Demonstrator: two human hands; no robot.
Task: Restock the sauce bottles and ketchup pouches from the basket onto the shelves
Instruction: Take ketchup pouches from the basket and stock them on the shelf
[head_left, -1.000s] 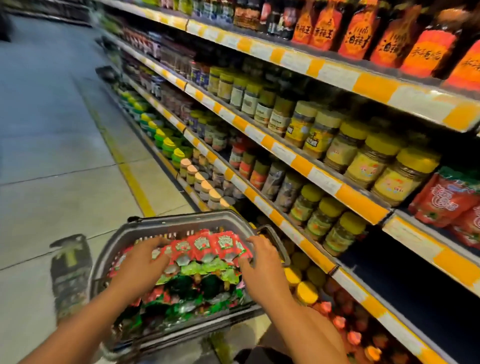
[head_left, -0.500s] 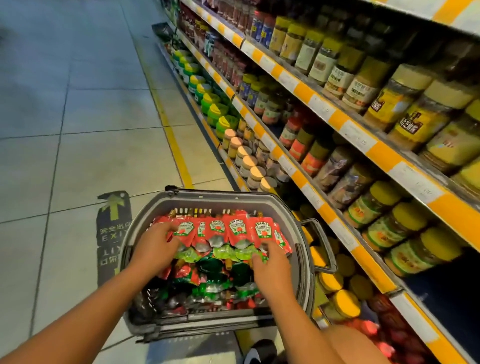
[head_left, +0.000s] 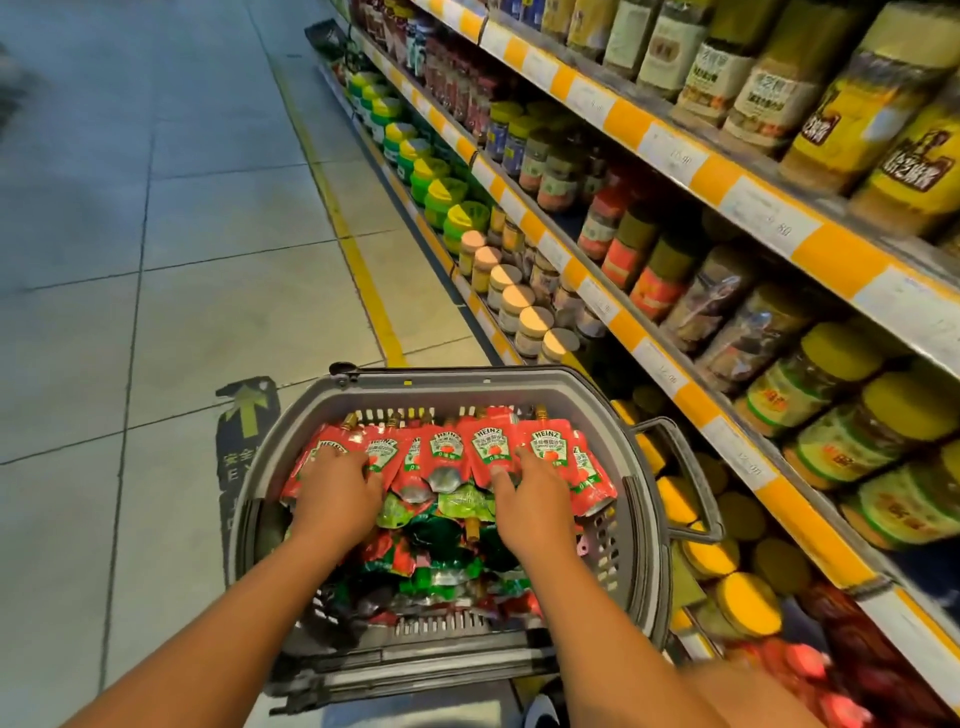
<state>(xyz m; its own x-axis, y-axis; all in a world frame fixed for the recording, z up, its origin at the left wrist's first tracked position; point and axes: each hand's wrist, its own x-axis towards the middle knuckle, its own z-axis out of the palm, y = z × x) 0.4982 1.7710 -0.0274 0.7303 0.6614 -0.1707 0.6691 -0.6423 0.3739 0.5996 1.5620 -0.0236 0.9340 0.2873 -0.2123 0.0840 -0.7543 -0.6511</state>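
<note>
Reaching into the grey basket (head_left: 545, 387) on the floor, the left hand (head_left: 335, 496) and right hand (head_left: 535, 499) lay on a fanned row of red ketchup pouches (head_left: 447, 454), fingers spread and slightly bent over the packs; whether they gripped any could not be told. More pouches filled the basket below. Shelves (head_left: 675, 156) of jars (head_left: 841, 374) stood to the right.

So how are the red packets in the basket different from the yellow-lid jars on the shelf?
The red packets are flat, soft-looking pouches; the yellow-lid jars are round with lids. The packets lie overlapping in the grey basket under both hands; the jars stand untouched in a row on the shelf. Both carry labels.
</note>
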